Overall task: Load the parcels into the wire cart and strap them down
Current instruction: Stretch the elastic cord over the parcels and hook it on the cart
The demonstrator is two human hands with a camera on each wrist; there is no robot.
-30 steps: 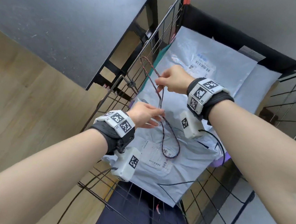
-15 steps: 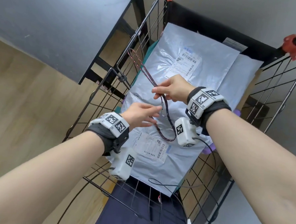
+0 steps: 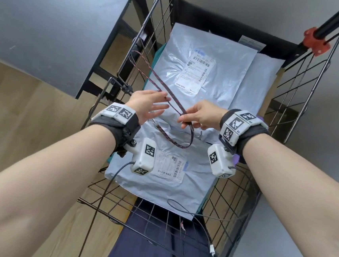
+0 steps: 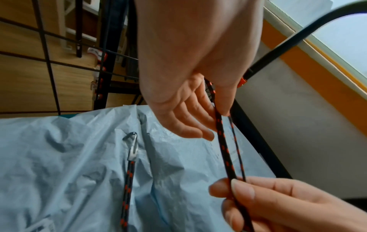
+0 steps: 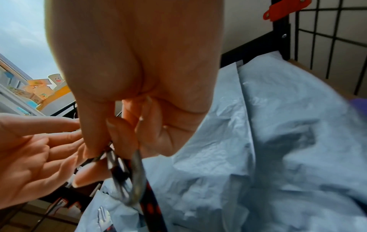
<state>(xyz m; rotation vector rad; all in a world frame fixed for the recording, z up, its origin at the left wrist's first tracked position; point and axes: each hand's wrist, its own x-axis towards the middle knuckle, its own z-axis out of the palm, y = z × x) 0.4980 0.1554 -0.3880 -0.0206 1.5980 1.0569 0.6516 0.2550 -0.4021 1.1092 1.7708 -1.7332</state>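
Several grey plastic mailer parcels [image 3: 220, 87] lie stacked in the black wire cart [image 3: 152, 15]. A black-and-red elastic cord [image 3: 149, 72] runs from the cart's left wall across the parcels and hangs in a loop. My right hand [image 3: 182, 122] pinches the cord between thumb and fingers, also seen as right hand [image 4: 234, 185] and right hand [image 5: 111, 155]. My left hand [image 3: 160, 104] is beside it with fingers straight and spread, the cord [image 4: 222, 141] brushing its thumb tip. The cord's metal hook [image 4: 132, 146] lies loose on the near parcel [image 3: 159, 185].
A dark table [image 3: 51, 13] stands close against the cart's left side over a wooden floor [image 3: 20, 124]. Red clips [image 3: 315, 42] sit on the cart's far corners. Thin sensor cables [image 3: 197, 214] trail over the cart's near wall by my dark trousers [image 3: 152, 251].
My left hand has risen from below the cord to level with the right hand and spread its fingers. The right hand has kept its pinch and drawn the cord nearer.
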